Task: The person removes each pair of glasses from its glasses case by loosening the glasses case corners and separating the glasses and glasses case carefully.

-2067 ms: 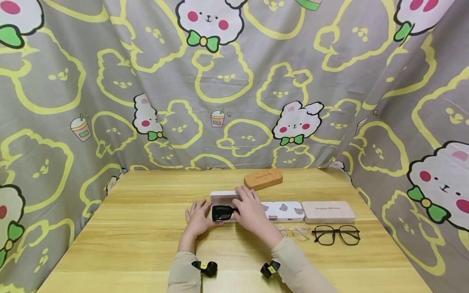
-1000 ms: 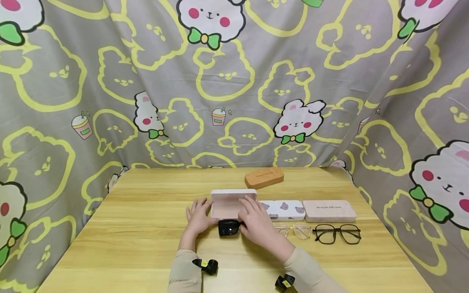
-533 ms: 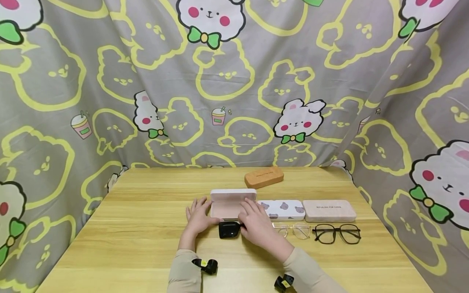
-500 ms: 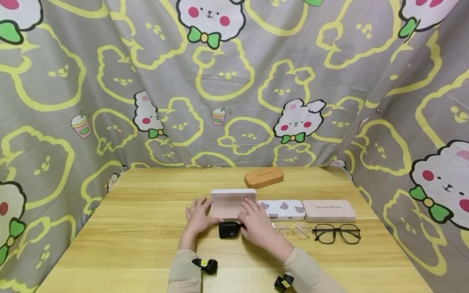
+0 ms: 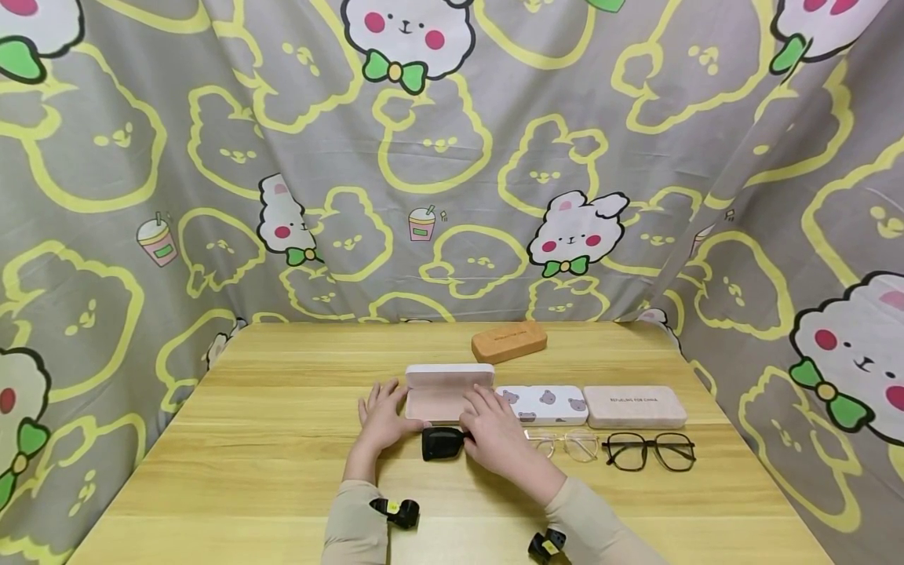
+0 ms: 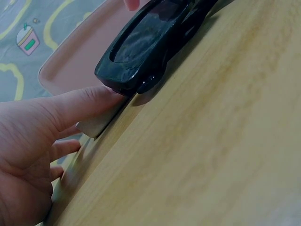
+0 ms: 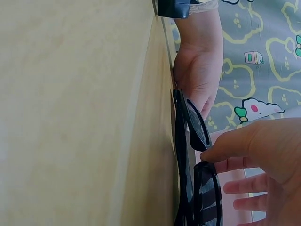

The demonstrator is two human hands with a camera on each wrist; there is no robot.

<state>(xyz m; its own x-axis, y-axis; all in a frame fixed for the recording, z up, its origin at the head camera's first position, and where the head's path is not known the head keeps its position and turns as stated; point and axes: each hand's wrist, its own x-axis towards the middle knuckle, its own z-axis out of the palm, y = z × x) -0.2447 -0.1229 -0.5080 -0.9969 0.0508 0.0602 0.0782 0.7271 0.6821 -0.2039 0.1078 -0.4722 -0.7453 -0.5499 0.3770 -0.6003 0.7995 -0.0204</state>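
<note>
My right hand (image 5: 497, 439) pinches the black plastic sunglasses (image 5: 442, 442), which lie on the pale wooden surface (image 5: 268, 471) just at six o'clock of the open pink rectangular glasses case (image 5: 441, 392). My left hand (image 5: 384, 420) rests at nine o'clock, fingers (image 6: 84, 106) straight, thumb tip touching the sunglasses' frame.

sunglasses (image 5: 442, 443): right half hidden under my right hand (image 5: 494, 435) | open case (image 5: 441, 392): near edge hidden behind hands | wrist views: case and sunglasses cut off by frame edge | case lettering: too small to read
</note>
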